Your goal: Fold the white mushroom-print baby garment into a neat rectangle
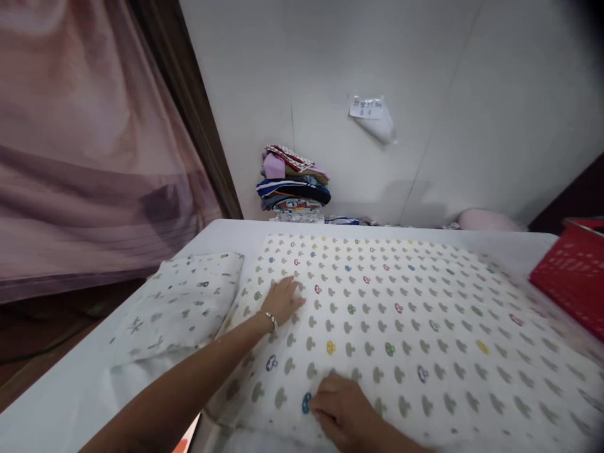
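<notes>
A white cloth (401, 327) printed with mushrooms is spread over most of the white counter (226, 236), and its near edge is reached at the bottom of the view. Most of the mushrooms are printed in grey; a few are picked out in blue, red, green, yellow and purple.

The left hand (282, 300) is laid palm down near the left side of this cloth, its fingers extended and nothing grasped. A bracelet (270, 319) is worn on that wrist. The right hand (346, 412) is placed closer, over the near part of the cloth, with its fingers curled in beside a blue mushroom; whether any fabric is pinched there cannot be told, as the fingertips are hidden.

To the left, a smaller white cloth (182, 302) with a scattered print is set on the counter, just beside the mushroom cloth, and the left forearm is stretched past its near end. At the right edge of the view, a red container (573, 274) is seen beside the large cloth.

Behind the far edge of the counter, folded clothes (295, 189) are stacked in front of a pale wall (425, 56). A handwritten paper (367, 108) is fixed higher on that wall. The left side is filled by a pink curtain (94, 138), bordered by a dark brown strip of fabric (189, 82).
</notes>
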Demonstrator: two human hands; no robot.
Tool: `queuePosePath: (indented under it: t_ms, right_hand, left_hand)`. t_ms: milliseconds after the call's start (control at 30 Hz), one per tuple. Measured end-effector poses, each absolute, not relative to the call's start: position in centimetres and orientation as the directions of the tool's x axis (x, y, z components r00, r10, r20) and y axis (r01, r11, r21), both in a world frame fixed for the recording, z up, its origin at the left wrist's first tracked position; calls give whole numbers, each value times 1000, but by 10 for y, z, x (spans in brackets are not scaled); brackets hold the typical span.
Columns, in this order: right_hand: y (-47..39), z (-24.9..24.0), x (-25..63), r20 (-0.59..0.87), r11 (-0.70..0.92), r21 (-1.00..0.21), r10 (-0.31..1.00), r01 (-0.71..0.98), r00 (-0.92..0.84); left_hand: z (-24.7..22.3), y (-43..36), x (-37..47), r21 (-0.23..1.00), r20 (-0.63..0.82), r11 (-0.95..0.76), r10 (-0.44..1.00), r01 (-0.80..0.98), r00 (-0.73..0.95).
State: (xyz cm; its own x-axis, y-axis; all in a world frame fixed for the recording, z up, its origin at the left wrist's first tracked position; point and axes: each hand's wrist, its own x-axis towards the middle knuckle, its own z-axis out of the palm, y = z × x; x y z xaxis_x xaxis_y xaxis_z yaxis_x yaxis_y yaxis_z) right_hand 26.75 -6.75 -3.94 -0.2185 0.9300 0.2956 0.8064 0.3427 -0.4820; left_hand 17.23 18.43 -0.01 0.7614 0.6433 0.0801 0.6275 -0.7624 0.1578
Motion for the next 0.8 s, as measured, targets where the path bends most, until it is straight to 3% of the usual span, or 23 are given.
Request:
queuePosePath:
  t_ms: [67, 167, 367, 533, 667, 800]
  right_hand:
    - [-69, -26, 265, 288, 335, -505, 934, 796, -211]
    - [-75, -12, 258, 285, 340, -418, 930, 842, -233]
    - [-110, -16, 258, 340, 331, -293, 913, 897, -225]
    - [-169, -18, 296, 406, 349, -295, 889, 890, -214]
    - [-230, -8, 345, 403, 210, -393, 915, 895, -38]
    - [-303, -6, 413, 368, -86, -565, 864, 821, 344]
  left_hand:
    - [-5, 149, 170, 179, 33, -793, 597, 583, 802]
    - [-9, 113, 168, 174, -25, -786, 599, 593, 800]
    - [-6, 72, 184, 121, 55, -725, 687, 678, 725]
    - [-19, 19, 202, 130, 108, -850, 523, 510, 845]
    - [-33, 5, 204, 138, 89, -888, 452, 439, 887]
    - [-32, 8, 204, 128, 147, -903, 426, 410, 893]
